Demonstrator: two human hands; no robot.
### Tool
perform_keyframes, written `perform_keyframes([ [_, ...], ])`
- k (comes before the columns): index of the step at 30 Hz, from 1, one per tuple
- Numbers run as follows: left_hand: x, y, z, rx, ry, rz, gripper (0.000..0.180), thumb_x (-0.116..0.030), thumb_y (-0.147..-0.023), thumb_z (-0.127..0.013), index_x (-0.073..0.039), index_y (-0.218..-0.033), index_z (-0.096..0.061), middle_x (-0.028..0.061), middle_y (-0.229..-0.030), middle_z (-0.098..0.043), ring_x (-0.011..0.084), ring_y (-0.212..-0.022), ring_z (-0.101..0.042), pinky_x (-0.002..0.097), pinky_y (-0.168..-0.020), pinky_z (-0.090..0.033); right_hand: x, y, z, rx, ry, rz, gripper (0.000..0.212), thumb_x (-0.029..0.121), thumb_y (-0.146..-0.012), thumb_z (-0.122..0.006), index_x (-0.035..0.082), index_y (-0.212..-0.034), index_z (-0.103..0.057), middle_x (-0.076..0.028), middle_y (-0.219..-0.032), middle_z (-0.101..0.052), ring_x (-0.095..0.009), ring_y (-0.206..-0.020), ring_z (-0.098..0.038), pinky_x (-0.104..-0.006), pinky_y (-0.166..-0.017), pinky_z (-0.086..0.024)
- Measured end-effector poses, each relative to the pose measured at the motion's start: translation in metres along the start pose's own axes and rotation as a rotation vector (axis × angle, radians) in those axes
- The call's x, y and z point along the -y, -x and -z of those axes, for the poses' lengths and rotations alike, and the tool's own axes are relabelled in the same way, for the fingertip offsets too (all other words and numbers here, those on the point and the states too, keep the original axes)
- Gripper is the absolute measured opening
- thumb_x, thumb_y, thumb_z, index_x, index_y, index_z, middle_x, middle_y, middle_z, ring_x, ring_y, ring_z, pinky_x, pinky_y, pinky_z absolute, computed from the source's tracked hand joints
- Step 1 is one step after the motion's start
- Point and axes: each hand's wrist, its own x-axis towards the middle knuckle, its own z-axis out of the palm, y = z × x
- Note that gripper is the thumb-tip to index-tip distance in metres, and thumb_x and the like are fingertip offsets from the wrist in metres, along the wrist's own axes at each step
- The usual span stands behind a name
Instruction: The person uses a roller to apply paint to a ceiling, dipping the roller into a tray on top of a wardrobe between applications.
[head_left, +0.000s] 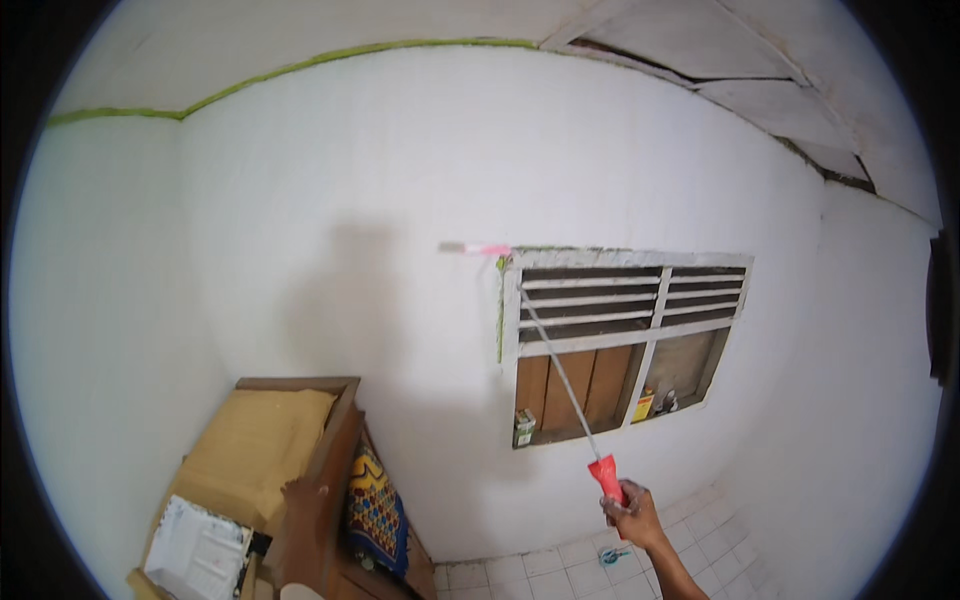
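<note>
Wh. wall (330, 150) is backing brown cabinet (325, 465) (lower L) & 1 louvred window (648, 335) (R). Paint roller (559, 372) is extending nr window's upper-L corner, R hand (632, 515) gripping its red handle (603, 470); L hand (305, 495) is showing by cabinet edge, can't tell if holding anything.

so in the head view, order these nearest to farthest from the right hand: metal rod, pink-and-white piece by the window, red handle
1. Red handle: gripped in the right hand.
2. Metal rod: running up and leftward from the handle.
3. Pink-and-white piece: by the upper-left corner of the window.
</note>
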Motion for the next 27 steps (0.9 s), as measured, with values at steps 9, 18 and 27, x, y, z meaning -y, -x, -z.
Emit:
perform_keyframes([
  [9, 0.009, -0.015, -0.024, -0.065, 0.067, 0.076, 0.054, -0.044, -0.084, -0.056, 0.005, -0.107, -0.060, 0.0225, -0.104, -0.062, 0.0392, -0.105, -0.055, 0.0556, -0.104, -0.029, 0.142, -0.157, -0.013, -0.138, 0.091, 0.249, 0.020, 0.020, -0.092, -0.058, 0.003, -0.081, -0.056, -0.001, -0.059, -0.051, -0.009, -0.047, -0.049, -0.0265, -0.043, -0.039],
  [18, 0.008, -0.004, -0.012, -0.099, -0.009, 0.063, 0.057, -0.045, -0.083, -0.058, 0.005, -0.110, -0.058, 0.0244, -0.101, -0.063, 0.0380, -0.104, -0.056, 0.0559, -0.106, -0.028, 0.249, -0.247, -0.039, -0.220, -0.008, 0.446, 0.025, 0.022, -0.093, -0.057, -0.001, -0.083, -0.057, -0.003, -0.057, -0.052, -0.010, -0.042, -0.048, -0.0267, -0.039, -0.038],
  [27, 0.003, -0.003, -0.003, -0.140, 0.047, 0.081, 0.054, -0.043, -0.081, -0.060, 0.005, -0.106, -0.059, 0.0250, -0.099, -0.063, 0.0386, -0.100, -0.058, 0.0550, -0.106, -0.028, 0.318, -0.307, -0.057, -0.241, -0.033, 0.471, 0.026, 0.021, -0.092, -0.057, -0.005, -0.089, -0.060, -0.006, -0.061, -0.054, -0.011, -0.042, -0.049, -0.0274, -0.039, -0.040],
])
